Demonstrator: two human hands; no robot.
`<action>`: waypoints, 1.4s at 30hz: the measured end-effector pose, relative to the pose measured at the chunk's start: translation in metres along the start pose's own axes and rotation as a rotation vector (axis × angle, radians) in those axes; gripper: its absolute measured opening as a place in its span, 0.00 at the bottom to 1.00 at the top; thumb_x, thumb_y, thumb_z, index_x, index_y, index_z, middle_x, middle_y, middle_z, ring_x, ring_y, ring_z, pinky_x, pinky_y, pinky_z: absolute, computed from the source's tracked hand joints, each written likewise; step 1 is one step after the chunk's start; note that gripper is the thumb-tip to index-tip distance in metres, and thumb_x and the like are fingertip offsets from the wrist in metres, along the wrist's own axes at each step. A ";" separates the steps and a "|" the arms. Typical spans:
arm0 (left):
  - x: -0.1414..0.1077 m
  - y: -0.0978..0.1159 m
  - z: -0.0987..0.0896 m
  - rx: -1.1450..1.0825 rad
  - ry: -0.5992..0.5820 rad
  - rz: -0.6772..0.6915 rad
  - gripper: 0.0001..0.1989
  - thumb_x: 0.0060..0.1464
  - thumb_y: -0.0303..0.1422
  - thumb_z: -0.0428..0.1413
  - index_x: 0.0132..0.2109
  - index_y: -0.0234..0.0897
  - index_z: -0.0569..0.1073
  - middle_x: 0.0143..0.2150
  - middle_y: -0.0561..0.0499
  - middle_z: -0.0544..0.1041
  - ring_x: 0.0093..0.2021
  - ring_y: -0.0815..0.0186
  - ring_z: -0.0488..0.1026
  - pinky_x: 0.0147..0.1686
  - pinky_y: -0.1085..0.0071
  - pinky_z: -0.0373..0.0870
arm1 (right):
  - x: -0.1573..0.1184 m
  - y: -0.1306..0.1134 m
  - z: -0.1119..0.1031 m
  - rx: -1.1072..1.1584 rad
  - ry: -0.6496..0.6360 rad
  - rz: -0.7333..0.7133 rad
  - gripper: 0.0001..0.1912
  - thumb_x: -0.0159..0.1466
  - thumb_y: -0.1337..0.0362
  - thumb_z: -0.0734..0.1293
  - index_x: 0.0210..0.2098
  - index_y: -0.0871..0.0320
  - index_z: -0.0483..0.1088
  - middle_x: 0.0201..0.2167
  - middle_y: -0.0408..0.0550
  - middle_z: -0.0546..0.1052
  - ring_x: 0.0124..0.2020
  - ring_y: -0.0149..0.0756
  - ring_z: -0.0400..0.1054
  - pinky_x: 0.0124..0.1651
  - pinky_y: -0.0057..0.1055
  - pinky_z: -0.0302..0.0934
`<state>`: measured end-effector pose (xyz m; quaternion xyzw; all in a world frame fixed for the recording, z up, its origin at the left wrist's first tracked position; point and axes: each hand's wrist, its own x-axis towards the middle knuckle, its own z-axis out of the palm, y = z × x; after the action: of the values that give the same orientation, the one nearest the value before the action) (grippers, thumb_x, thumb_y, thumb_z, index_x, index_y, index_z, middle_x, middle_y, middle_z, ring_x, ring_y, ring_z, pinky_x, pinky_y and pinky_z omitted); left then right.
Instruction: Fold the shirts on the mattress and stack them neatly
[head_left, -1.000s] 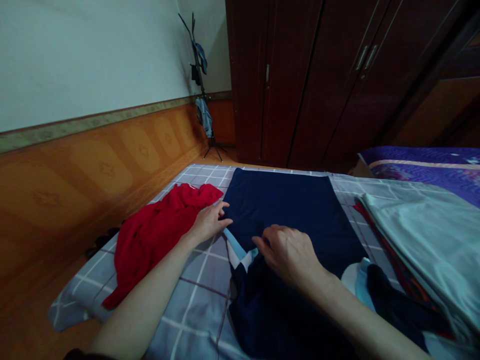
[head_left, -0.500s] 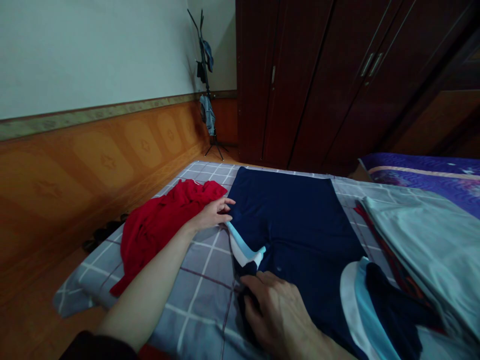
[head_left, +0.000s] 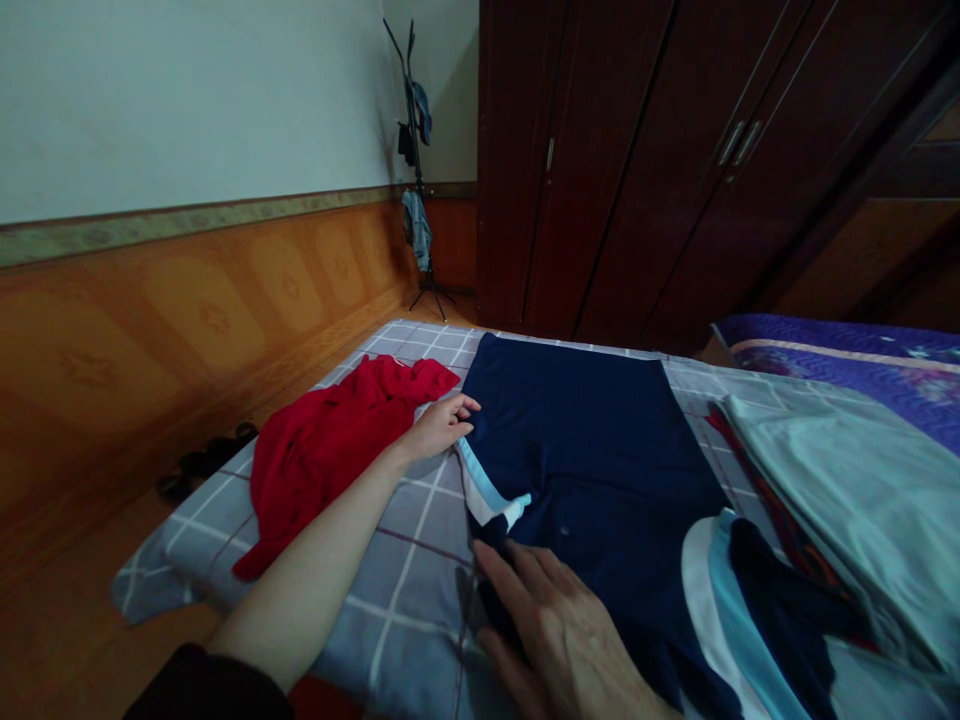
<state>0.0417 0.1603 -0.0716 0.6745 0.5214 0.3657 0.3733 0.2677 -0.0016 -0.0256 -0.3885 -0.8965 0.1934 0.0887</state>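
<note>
A navy shirt [head_left: 600, 430] with white and light-blue bands lies spread out on the checked bed cover [head_left: 420, 560]. My left hand [head_left: 441, 426] is at its left edge, above the banded trim, with thumb and fingers pinched on the cloth. Lower down, my right hand [head_left: 566, 625] has dark sleeve cloth between its thumb and fingers; its palm side is hidden. Crumpled red clothing [head_left: 322, 450] lies left of the shirt, behind my left forearm.
Pale green folded cloth [head_left: 862, 490] lies at the right over red and dark fabric. Beyond the bed stand a dark wardrobe [head_left: 600, 170] and a coat rack [head_left: 418, 170]. Purple bedding [head_left: 862, 350] is at the right, and dark shoes [head_left: 202, 460] are on the floor at the left.
My right hand has shifted slightly, its fingers straighter along the dark sleeve cloth. My left hand stays at the shirt's left edge. The view has moved a little.
</note>
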 end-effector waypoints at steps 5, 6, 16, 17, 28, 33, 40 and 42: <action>-0.001 0.003 -0.003 0.044 -0.017 0.019 0.18 0.47 0.24 0.54 0.48 0.34 0.68 0.35 0.54 0.67 0.29 0.74 0.68 0.27 0.78 0.64 | 0.010 -0.006 -0.016 0.234 -0.044 0.211 0.34 0.59 0.63 0.64 0.63 0.65 0.56 0.57 0.62 0.66 0.58 0.49 0.60 0.60 0.47 0.55; -0.001 0.003 -0.002 0.066 -0.011 0.022 0.18 0.47 0.24 0.54 0.48 0.34 0.68 0.35 0.54 0.67 0.28 0.74 0.68 0.27 0.78 0.64 | 0.011 -0.009 -0.016 0.273 -0.076 0.209 0.35 0.59 0.63 0.65 0.63 0.66 0.55 0.58 0.62 0.65 0.60 0.49 0.58 0.60 0.47 0.54; -0.006 0.007 0.004 0.454 0.010 0.135 0.20 0.50 0.23 0.54 0.50 0.42 0.70 0.40 0.52 0.73 0.40 0.64 0.70 0.44 0.68 0.65 | 0.009 -0.007 0.019 0.228 -0.060 -0.076 0.29 0.58 0.60 0.66 0.58 0.61 0.63 0.56 0.59 0.68 0.59 0.49 0.58 0.61 0.47 0.52; -0.007 0.009 0.004 0.490 0.010 0.148 0.20 0.51 0.23 0.53 0.51 0.42 0.70 0.42 0.51 0.73 0.43 0.62 0.70 0.47 0.66 0.63 | 0.009 -0.005 0.022 0.195 -0.074 -0.091 0.28 0.57 0.59 0.66 0.56 0.60 0.65 0.55 0.57 0.69 0.59 0.49 0.59 0.61 0.47 0.51; -0.009 0.016 0.013 0.707 0.010 0.235 0.18 0.55 0.23 0.52 0.52 0.42 0.69 0.47 0.49 0.74 0.48 0.60 0.69 0.54 0.60 0.57 | 0.008 -0.011 0.026 -0.335 0.282 -0.289 0.15 0.61 0.68 0.62 0.47 0.60 0.70 0.43 0.57 0.76 0.47 0.48 0.68 0.50 0.39 0.63; -0.013 0.031 0.014 0.801 0.061 0.311 0.16 0.55 0.24 0.52 0.51 0.39 0.70 0.48 0.47 0.73 0.51 0.58 0.67 0.56 0.57 0.54 | 0.014 -0.004 0.023 -0.258 0.185 -0.202 0.26 0.60 0.52 0.64 0.53 0.60 0.66 0.55 0.61 0.69 0.55 0.53 0.62 0.54 0.44 0.59; -0.028 0.041 0.043 0.801 -0.264 0.371 0.28 0.62 0.43 0.46 0.66 0.41 0.55 0.67 0.44 0.56 0.66 0.57 0.51 0.63 0.56 0.47 | 0.017 -0.008 0.015 -0.240 0.037 -0.219 0.22 0.58 0.51 0.66 0.43 0.63 0.71 0.47 0.60 0.74 0.46 0.50 0.69 0.48 0.42 0.64; -0.030 0.033 0.051 0.879 -0.325 0.365 0.31 0.62 0.47 0.44 0.67 0.41 0.50 0.69 0.43 0.51 0.68 0.55 0.46 0.63 0.51 0.42 | 0.007 -0.004 -0.002 -0.183 0.057 -0.186 0.20 0.57 0.51 0.67 0.41 0.61 0.72 0.47 0.57 0.74 0.44 0.47 0.70 0.44 0.39 0.66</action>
<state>0.0955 0.1187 -0.0685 0.8965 0.4347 0.0609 0.0602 0.2614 0.0014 -0.0218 -0.3156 -0.9397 0.0907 0.0959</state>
